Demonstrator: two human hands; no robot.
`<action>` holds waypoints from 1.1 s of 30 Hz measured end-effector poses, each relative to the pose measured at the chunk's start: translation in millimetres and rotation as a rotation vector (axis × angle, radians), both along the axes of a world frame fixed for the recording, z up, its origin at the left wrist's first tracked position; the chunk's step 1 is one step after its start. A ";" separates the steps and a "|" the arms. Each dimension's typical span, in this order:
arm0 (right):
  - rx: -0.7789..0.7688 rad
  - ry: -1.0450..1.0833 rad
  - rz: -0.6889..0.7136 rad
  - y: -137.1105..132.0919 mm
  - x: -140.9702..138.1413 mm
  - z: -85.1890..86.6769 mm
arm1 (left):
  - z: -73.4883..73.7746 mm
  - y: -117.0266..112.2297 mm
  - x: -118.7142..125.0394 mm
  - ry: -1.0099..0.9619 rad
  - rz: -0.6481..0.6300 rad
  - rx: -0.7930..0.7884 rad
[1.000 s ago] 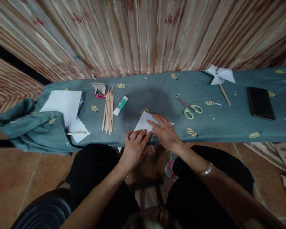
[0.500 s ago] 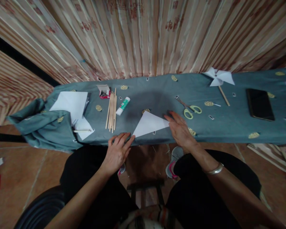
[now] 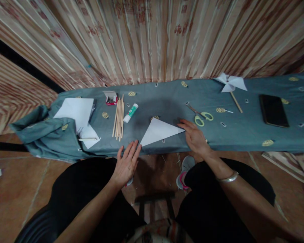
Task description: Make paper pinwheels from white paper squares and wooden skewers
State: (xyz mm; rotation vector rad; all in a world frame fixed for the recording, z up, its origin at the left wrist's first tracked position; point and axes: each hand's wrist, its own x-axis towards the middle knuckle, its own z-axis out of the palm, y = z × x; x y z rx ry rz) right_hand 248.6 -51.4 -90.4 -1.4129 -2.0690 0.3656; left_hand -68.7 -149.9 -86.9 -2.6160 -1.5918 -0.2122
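Note:
A white sheet of paper [image 3: 160,131], folded into a triangle, lies flat near the table's front edge. My left hand [image 3: 126,163] has its fingers stretched and apart, with the fingertips at the paper's left corner. At the opposite corner rests my right hand [image 3: 195,136], its fingers extended and touching the pointed tip. Just beyond that hand lie scissors [image 3: 201,116] with pale green handles. A glue stick [image 3: 131,113] sits beyond the paper on the left, beside several thin wooden sticks [image 3: 118,118].
A small red box [image 3: 111,98] of metal pieces stands open behind the sticks. White paper sheets [image 3: 77,109] lie at the left, by the bunched tablecloth [image 3: 55,135]. To the right are a paper pinwheel [image 3: 229,82] on a stick and a black phone [image 3: 274,110]. A curtain [image 3: 152,40] hangs behind.
My right hand has slid slightly right along the paper's tip, baring more of the corner. My left hand's fingers have straightened, and it has shifted a little left. The paper has barely moved.

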 end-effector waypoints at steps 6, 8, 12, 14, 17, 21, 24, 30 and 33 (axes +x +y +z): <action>-0.040 0.087 0.003 11.9 -9.7 7.3 | -1.7 -0.9 1.5 0.006 0.014 -0.010; -0.056 0.082 0.036 14.6 -17.6 8.2 | -0.9 -1.0 1.4 0.015 0.008 -0.008; -0.108 0.178 0.032 18.8 -26.6 11.0 | 1.5 -0.7 0.9 0.031 -0.003 -0.008; -0.120 0.250 0.000 21.5 -24.7 14.5 | 2.9 -0.8 0.7 0.021 -0.001 -0.014; -0.092 0.366 -0.072 27.5 -15.7 22.4 | 6.2 -1.2 0.1 -0.028 0.016 -0.050; -0.036 0.494 -0.107 33.4 -6.5 31.4 | 17.7 5.0 0.0 -0.324 0.093 -0.157; -0.045 0.565 -0.082 33.6 -9.1 32.5 | 32.7 23.5 4.3 -0.824 0.251 -0.333; -0.129 0.695 -0.029 32.6 -15.5 33.7 | 64.8 80.2 23.2 -1.695 0.432 -1.025; -0.088 0.691 -0.020 33.1 -14.0 37.9 | 72.5 95.3 33.4 -1.683 0.431 -1.257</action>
